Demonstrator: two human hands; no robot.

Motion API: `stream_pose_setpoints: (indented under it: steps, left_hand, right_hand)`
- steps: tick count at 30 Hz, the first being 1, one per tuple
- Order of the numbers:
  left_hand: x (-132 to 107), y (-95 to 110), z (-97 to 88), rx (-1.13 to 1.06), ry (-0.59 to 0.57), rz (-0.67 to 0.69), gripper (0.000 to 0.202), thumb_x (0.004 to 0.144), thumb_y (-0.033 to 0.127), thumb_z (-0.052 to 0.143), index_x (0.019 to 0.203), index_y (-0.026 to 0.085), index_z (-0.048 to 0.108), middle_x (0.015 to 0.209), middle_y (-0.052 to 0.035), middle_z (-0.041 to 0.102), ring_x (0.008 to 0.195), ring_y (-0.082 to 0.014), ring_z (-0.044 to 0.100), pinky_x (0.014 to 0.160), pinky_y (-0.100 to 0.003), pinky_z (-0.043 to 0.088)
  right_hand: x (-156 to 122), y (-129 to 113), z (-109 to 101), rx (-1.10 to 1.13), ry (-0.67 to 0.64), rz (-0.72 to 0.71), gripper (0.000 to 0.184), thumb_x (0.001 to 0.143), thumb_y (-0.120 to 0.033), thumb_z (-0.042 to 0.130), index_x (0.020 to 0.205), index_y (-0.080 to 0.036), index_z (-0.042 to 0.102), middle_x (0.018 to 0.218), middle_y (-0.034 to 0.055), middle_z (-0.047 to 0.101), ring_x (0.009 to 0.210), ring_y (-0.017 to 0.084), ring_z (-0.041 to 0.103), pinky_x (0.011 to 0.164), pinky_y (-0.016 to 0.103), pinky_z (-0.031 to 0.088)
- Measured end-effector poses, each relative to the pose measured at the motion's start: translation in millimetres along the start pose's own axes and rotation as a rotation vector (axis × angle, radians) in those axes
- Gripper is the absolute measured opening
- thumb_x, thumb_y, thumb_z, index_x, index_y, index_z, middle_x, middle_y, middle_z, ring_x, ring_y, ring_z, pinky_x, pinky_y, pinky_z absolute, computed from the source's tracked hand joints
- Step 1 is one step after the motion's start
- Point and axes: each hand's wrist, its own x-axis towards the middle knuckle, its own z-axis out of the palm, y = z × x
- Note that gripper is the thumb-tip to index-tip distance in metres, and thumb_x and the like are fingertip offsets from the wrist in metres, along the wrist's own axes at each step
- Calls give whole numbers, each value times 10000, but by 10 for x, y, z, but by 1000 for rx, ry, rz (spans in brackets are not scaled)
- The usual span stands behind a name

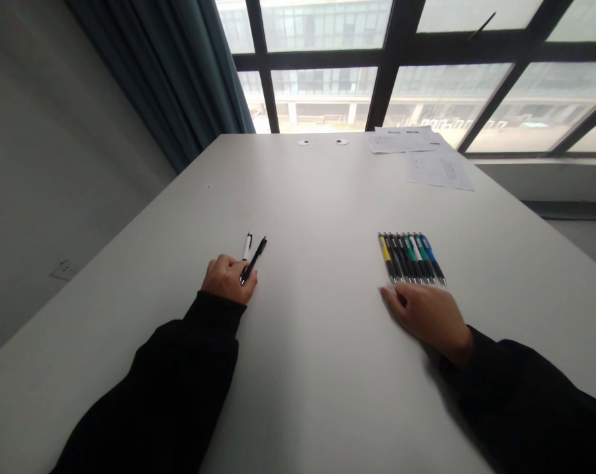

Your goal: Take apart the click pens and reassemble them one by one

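While the left hand (227, 280) lies curled closed on the white tabletop (317, 375), a slim black pen (254, 259) and a white pen with a black clip (247, 247) project from its fingers, angled toward the far edge; whether they are pinched or only resting there cannot be told. The right hand (429, 316) lies flat and open, fingers slightly spread and holding nothing, just below a tight row of retractable pens (411, 258) with yellow, black, green, white and blue barrels, set side by side mid-table. Both arms wear black sleeves (164, 388). Printed white papers (421, 155) lie near the far right corner, beside two round white cable grommets (322, 141) along the far edge.
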Motion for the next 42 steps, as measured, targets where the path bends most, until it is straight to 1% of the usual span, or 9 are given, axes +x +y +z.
stream_pose_setpoints:
  steps: [5,9,11,14,17,19,27,35,42]
  left_hand:
    - [7,-16,24,-64,36,54,189,807,287,623,725,141,711,761,-93,556,719,-240,515,692,-365,469]
    - [2,191,-71,-240,12,211,155,843,279,614,775,154,678,767,-65,548,718,-213,534,681,-354,508]
    - [-10,403,-184,-414,5,251,124,883,255,591,871,150,656,833,-58,539,737,-178,555,697,-321,541]
    - [7,750,-436,-618,-27,376,91,920,198,566,979,150,616,899,-54,532,714,-130,554,648,-252,551]
    - [141,991,-745,-715,-42,465,77,912,160,590,981,137,618,888,-55,537,729,-125,562,630,-231,542]
    - [308,1079,-960,-771,23,475,97,894,160,629,991,149,639,881,-47,563,747,-127,581,647,-239,547]
    - [971,1309,-1653,-1326,450,10,189,816,114,732,970,205,669,943,-8,708,718,-127,690,620,-268,615]
    - [803,1210,-1856,-1260,271,-184,151,831,153,709,927,269,711,923,11,760,639,-163,720,629,-348,673]
    - [789,1071,-1908,-1312,128,-92,203,755,231,802,933,326,780,882,-18,775,607,-229,723,575,-433,682]
  right_hand:
    - [-8,30,30,43,51,-57,483,959,-498,445,583,-195,464,515,-2,510,451,122,380,502,281,190]
    - [-32,36,54,321,65,-213,351,954,-438,508,704,-192,527,583,-10,523,493,117,442,516,268,310]
    - [-48,-4,47,561,38,-229,217,940,-395,562,955,-178,571,712,0,592,507,101,466,517,249,383]
    - [-68,-112,-25,919,3,-241,385,939,-301,588,1288,-211,453,988,57,652,567,91,543,524,237,483]
    - [-60,-219,-231,1123,81,-252,304,950,-201,563,1251,-232,527,1007,62,678,666,118,644,539,245,541]
    - [-15,-275,-460,1137,149,-218,171,928,-157,595,1084,-206,646,804,25,695,615,125,651,532,254,553]
    - [392,-512,-1506,1385,839,-68,136,771,-86,761,828,-203,722,775,0,724,568,141,673,505,288,589]
    - [210,-544,-1587,1300,796,-88,199,722,-57,780,835,-220,768,857,41,720,595,162,654,416,299,516]
    - [140,-467,-1662,1263,772,-43,77,771,-260,792,834,-269,749,800,32,677,538,161,611,391,335,469]
